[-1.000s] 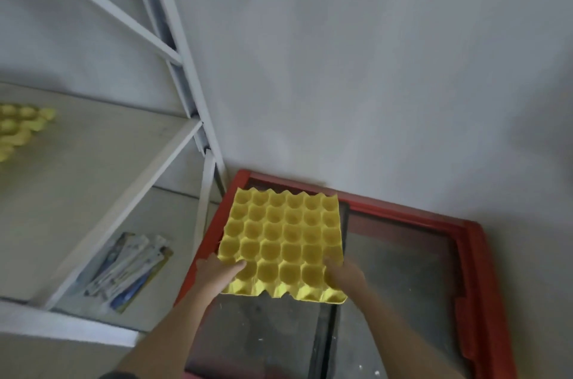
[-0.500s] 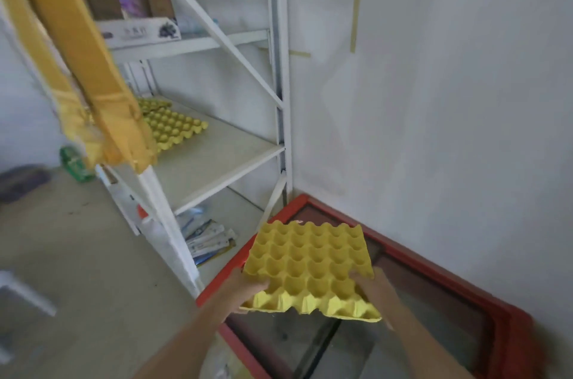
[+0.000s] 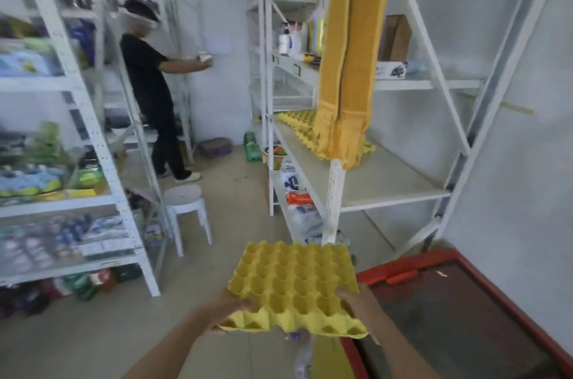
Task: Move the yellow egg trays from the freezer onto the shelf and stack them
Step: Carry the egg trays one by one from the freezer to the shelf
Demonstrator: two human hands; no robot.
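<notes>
A white metal shelf unit (image 3: 384, 189) is seen ahead of and above the gripped tray, with its front upright post (image 3: 333, 208) rising directly beyond the tray's far edge. A yellow cloth (image 3: 344, 68) hangs over that post and partly hides the yellow egg trays already on the shelf (image 3: 294, 121). To the right of the grip lies the red-rimmed freezer (image 3: 465, 310), its dark lid closed. Further off to the left, a second shelving rack (image 3: 71, 143), a white stool (image 3: 186, 208) and another person (image 3: 155, 90) in dark clothes are seen.

The held yellow egg tray (image 3: 294, 285) is kept roughly level, cups upward, above the floor beside the freezer's corner; it looks nearly square, so no long axis can be told. The left hand (image 3: 223, 307) is closed on its near-left edge, and the right hand (image 3: 353, 298) on its near-right edge.

Compared with half a second earlier, the tray has been carried clear of the freezer, and far more of the room is shown.
</notes>
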